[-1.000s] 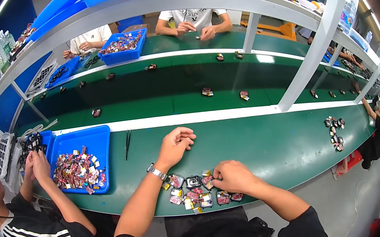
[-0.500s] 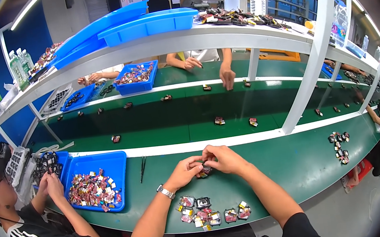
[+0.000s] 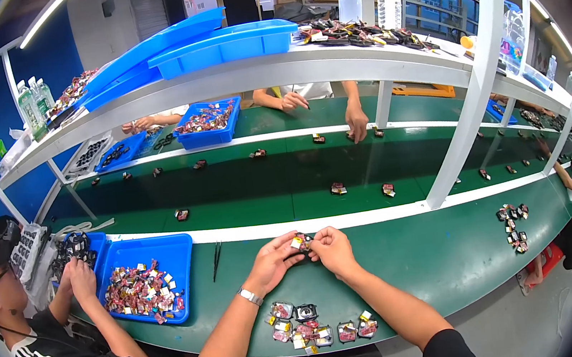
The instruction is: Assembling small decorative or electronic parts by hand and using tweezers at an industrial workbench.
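1. Far left of the fingers, a co-worker's hands (image 3: 81, 279) meet next to a pile of black parts (image 3: 72, 245). I cannot tell what they hold.
2. Left of the fingers sits a blue tray (image 3: 184, 253) with a heap of little red circuit boards (image 3: 140, 290) in it. Its raised sides probably stop the heap from sliding out.
3. Closer to the fingers, on their left, black tweezers (image 3: 217, 261) lie on the green table (image 3: 411, 252). Maybe they lie there to be easy to grab.
4. The left hand (image 3: 272, 265), with a silver watch (image 3: 249, 297) on its wrist, has its fingers bent around one side of a small black case (image 3: 301, 242). It looks like this hand keeps the case steady.
5. Nearer the body than the fingers, a bunch of filled cases (image 3: 301, 334) lies close together. Perhaps they sit there to leave room for both hands.
6. The small black case is right between the two hands, just above the table, with its yellow and white patch showing.
7. The right hand (image 3: 332, 250) has its fingers close together on the other side of that case. I cannot tell if they pinch a tiny part too.
8. Past the fingers, a little to the right, two loose cases (image 3: 338, 188) lie well apart on a dark green strip (image 3: 252, 197).
9. Far right of the fingers, more cases (image 3: 515, 226) make a crooked line, maybe put there to be out of the way.
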The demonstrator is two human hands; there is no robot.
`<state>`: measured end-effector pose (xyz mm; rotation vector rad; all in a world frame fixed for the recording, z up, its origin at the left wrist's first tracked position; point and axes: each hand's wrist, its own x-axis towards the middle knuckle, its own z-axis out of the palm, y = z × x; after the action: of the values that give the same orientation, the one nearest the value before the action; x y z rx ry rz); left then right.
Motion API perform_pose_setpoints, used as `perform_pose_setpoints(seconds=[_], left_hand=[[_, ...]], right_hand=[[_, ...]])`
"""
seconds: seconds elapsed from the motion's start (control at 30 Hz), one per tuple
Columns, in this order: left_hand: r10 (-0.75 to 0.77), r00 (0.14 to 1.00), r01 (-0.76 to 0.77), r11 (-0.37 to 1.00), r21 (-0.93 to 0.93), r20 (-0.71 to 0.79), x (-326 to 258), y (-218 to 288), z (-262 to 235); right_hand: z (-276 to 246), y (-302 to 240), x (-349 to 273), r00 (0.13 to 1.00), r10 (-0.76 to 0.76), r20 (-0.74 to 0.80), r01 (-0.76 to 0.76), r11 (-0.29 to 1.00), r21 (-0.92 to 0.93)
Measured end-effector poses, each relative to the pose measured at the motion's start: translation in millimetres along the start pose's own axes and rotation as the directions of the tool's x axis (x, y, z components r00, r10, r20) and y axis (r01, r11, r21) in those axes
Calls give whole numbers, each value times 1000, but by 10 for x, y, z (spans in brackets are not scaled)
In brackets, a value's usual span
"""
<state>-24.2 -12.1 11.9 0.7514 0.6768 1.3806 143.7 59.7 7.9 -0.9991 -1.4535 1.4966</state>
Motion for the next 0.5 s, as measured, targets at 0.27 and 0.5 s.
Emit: perform_pose_setpoints(seconds=[0.27,0.5], left_hand=[[115,992,-102,973,209,-52,-25,-125,187],[117,990,-81,930,358,-82,7,-109,51]], right_hand=[[55,-112,-105,999,-22,-28,18,991,-133],[9,-122,-109,993,-86,79,108,937,-332]])
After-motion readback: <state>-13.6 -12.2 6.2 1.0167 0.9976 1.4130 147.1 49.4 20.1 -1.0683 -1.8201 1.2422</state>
